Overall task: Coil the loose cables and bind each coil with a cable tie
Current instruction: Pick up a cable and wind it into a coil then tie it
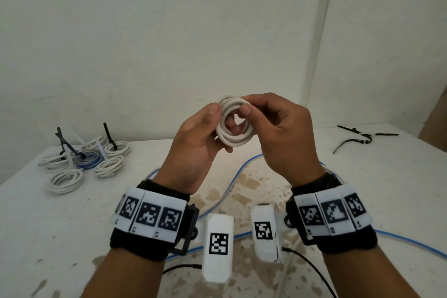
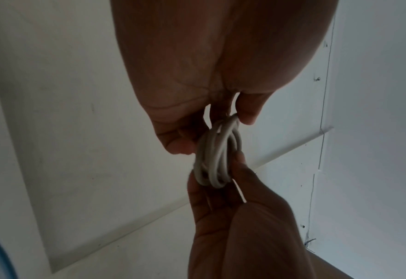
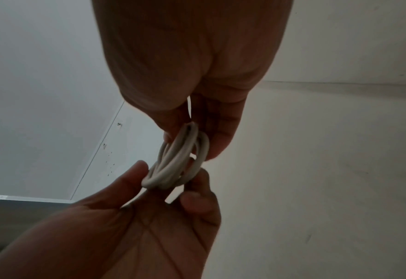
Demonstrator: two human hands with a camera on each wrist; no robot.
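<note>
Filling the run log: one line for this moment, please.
phase: coiling | both hands hold white cable coil | left hand cradles | right hand pinches top | cable ties untouched

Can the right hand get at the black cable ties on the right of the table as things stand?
Probably not yet. The right hand pinches the white coil together with the left hand. Nothing blocks the way to the cable ties, but it must let go first.

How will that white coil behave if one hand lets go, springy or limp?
Probably springy: the white coil has no tie on it, and its loops already splay unevenly in the left wrist view. Both the left hand and right hand pinch it, hinting it needs restraint. Likely light, since fingertips alone carry it.
</note>
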